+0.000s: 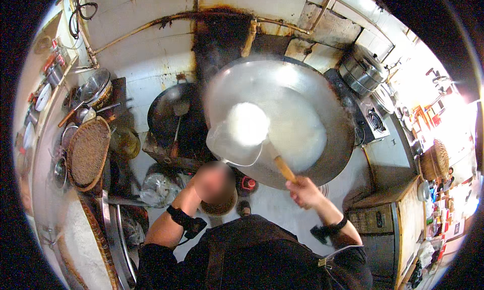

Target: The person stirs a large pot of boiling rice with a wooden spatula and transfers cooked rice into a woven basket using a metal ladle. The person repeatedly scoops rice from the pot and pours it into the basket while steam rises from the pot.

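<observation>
A very large metal wok stands before me with cloudy whitish liquid in it. My right hand grips the wooden handle of a utensil that reaches over the wok; its head is blurred and partly hidden behind a clear bowl-like vessel. That vessel is tilted over the wok's left part, with a bright white patch at its upper right, glare or contents, I cannot tell. My left hand is near the vessel's lower rim; a blur covers it, and its hold cannot be made out.
Left of the large wok sits a smaller dark wok with a wooden-handled spatula. A woven tray lies further left. At right are a gas stove and a stacked metal steamer. A red-topped object stands near the wok's front.
</observation>
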The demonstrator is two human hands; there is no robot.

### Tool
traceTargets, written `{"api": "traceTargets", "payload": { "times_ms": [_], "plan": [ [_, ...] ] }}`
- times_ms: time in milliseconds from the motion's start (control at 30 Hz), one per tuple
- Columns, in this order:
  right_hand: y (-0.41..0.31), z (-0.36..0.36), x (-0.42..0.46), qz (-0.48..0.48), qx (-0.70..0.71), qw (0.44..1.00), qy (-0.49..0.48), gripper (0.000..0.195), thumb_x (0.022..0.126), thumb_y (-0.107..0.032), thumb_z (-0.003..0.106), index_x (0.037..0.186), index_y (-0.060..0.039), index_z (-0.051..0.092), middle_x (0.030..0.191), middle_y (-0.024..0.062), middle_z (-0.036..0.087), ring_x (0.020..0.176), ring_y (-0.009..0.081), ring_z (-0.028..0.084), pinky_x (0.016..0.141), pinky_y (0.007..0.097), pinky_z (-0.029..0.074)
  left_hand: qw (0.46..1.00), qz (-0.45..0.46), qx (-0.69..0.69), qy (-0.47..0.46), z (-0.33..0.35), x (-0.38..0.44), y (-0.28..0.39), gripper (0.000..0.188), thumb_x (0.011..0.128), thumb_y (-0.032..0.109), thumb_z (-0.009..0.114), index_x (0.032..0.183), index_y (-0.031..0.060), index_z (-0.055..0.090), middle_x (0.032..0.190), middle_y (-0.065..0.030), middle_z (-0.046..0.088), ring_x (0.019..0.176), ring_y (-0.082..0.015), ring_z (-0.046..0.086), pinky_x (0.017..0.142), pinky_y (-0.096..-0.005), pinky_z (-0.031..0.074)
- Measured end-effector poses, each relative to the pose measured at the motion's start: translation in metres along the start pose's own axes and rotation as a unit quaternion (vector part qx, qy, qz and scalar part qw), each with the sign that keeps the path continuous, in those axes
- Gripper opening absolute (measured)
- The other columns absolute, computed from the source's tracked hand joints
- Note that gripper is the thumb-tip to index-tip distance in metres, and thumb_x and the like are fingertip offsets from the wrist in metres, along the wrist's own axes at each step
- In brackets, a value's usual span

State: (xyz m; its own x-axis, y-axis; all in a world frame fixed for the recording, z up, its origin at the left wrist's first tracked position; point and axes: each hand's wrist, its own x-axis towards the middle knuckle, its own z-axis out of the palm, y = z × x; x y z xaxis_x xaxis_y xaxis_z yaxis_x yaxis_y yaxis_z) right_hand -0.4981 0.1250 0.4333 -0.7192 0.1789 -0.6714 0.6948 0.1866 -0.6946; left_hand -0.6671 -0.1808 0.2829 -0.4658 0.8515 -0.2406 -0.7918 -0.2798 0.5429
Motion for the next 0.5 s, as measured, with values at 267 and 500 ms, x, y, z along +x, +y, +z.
{"api": "traceTargets", "payload": {
  "times_ms": [267,500],
  "plan": [
    [0.092,-0.033,0.063,-0.221,-0.259,0.898,0.279,0.029,0.090,-0.027,0.060,0.079,-0.0033,0.048,0.058,0.0163,0.054,0.047,0.0298,0.054,0.045,0.0416,0.042,0.990,0.100,0.089,0.053,0.035,-0.018,0.008,0.011,0.090,0.017,0.055,0.088,0.0077,0.059,0.076,0.0006,0.055,0.064,-0.0090,0.052,0.053,-0.0228,0.042],
    [0.138,-0.242,0.176,-0.076,-0.320,0.875,0.356,0.023,0.088,-0.018,0.058,0.079,0.0036,0.059,0.068,0.0187,0.061,0.062,0.0329,0.065,0.058,0.0410,0.051,0.983,-0.072,0.100,0.139,0.066,-0.033,0.037,0.018,0.085,0.023,0.060,0.073,0.0111,0.056,0.058,0.0061,0.047,0.047,-0.0039,0.043,0.040,-0.0200,0.031]
  ]
}}
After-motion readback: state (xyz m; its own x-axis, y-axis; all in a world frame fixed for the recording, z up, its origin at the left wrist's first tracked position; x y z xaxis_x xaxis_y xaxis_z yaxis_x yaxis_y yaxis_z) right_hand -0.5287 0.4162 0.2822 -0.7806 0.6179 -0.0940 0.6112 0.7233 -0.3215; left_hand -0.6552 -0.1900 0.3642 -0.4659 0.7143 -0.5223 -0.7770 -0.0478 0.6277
